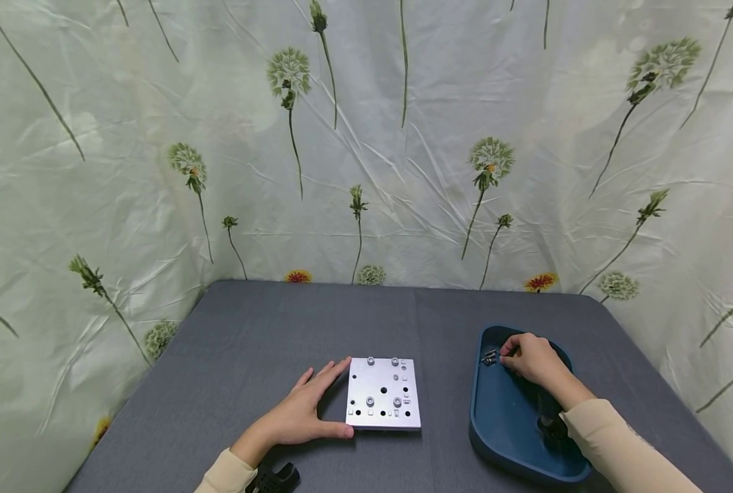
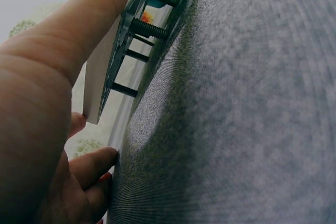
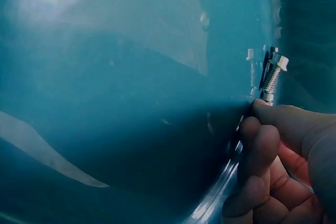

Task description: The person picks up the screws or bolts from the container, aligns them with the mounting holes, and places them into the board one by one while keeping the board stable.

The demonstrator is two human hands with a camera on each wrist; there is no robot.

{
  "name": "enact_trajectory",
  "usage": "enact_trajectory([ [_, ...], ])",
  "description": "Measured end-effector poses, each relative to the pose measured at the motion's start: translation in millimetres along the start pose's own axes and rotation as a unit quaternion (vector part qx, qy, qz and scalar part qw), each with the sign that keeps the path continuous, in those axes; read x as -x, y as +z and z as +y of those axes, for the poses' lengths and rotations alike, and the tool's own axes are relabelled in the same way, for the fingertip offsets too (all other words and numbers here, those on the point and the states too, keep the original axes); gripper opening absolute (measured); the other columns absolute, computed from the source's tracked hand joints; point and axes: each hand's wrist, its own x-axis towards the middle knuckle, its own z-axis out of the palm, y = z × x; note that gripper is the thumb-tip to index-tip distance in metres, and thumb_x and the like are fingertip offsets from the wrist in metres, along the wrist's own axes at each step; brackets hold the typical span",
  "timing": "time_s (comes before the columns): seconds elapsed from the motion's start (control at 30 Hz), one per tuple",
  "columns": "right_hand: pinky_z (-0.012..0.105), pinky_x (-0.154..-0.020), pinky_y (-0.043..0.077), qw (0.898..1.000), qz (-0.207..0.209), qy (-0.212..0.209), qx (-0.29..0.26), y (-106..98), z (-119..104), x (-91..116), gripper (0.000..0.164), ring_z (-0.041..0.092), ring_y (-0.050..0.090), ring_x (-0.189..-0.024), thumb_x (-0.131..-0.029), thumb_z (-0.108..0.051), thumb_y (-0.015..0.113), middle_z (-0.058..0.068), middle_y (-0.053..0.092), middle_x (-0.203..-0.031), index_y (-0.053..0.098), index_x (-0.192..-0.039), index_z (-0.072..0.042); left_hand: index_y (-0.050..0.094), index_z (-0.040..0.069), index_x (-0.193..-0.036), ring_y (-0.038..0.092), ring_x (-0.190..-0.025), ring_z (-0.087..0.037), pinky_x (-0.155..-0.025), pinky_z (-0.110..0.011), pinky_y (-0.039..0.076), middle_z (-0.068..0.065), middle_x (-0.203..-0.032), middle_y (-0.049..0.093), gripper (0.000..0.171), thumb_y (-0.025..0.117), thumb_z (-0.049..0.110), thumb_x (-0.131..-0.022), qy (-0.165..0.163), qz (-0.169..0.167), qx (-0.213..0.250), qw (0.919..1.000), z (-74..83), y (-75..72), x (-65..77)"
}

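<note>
A square silver metal plate (image 1: pixel 381 394) with holes and several socket-head screws stands above the cloth; in the left wrist view, screw shanks (image 2: pixel 149 29) stick out from its underside. My left hand (image 1: pixel 307 411) holds its left side, thumb at the near corner and forefinger at the far corner. Over at the right, my right hand (image 1: pixel 532 359) reaches into a blue tray (image 1: pixel 495 438). Its thumb and forefinger pinch at a small pile of metal screws (image 3: pixel 273 74) by the tray wall; the fingertips partly hide what they grip.
Grey cloth (image 1: pixel 267 322) covers the table. Behind it hangs a white curtain (image 1: pixel 403 171) with dandelion print. The tray's raised rim surrounds the right hand. A black strap piece (image 1: pixel 276 477) shows at the left wrist.
</note>
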Motion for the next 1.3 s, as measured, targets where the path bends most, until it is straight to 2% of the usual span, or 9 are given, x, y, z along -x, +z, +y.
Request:
enact_trajectory([
  [0.4, 0.03, -0.058, 0.051, 1.0, 0.006, -0.009, 0.007, 2, -1, 0, 0.01, 0.013, 0.062, -0.062, -0.097, -0.009, 0.072, 0.001, 0.068, -0.071, 0.073, -0.089, -0.002, 0.028, 0.022, -0.172, 0.028, -0.164, -0.046, -0.129, -0.077, 0.007, -0.012, -0.176, 0.035, 0.115, 0.091, 0.055, -0.082, -0.003, 0.0, -0.001, 1.0, -0.5, 1.6, -0.1],
  [0.6, 0.029, -0.058, 0.05, 1.0, 0.01, -0.028, -0.007, -1, 0, 0, 0.01, 0.013, 0.06, -0.061, -0.095, -0.01, 0.069, 0.0, 0.068, -0.069, 0.074, -0.088, -0.004, 0.029, 0.023, -0.172, 0.028, -0.164, -0.045, -0.13, -0.076, 0.007, -0.012, -0.176, 0.035, 0.115, 0.091, 0.055, -0.081, -0.005, 0.002, -0.004, 1.0, 0.6, 1.2, -0.3],
  [0.83, 0.03, -0.06, 0.05, 0.999, 0.026, -0.039, -0.025, -4, -3, 1, 0.011, 0.013, 0.06, -0.061, -0.093, -0.014, 0.073, -0.003, 0.066, -0.065, 0.076, -0.087, -0.007, 0.029, 0.023, -0.172, 0.027, -0.164, -0.044, -0.13, -0.076, 0.007, -0.011, -0.176, 0.035, 0.114, 0.091, 0.055, -0.081, -0.009, 0.0, -0.002, 1.0, 1.4, 1.4, 0.0],
  [1.3, 0.031, -0.065, 0.05, 0.996, 0.026, -0.052, -0.068, -14, -30, 8, 0.013, 0.013, 0.064, -0.065, -0.095, -0.019, 0.073, 0.001, 0.074, -0.071, 0.075, -0.09, -0.007, 0.028, 0.025, -0.172, 0.027, -0.164, -0.044, -0.13, -0.076, 0.006, -0.011, -0.176, 0.034, 0.114, 0.091, 0.056, -0.082, -0.01, -0.002, 0.003, 0.9999, 0.5, 0.7, 0.3],
])
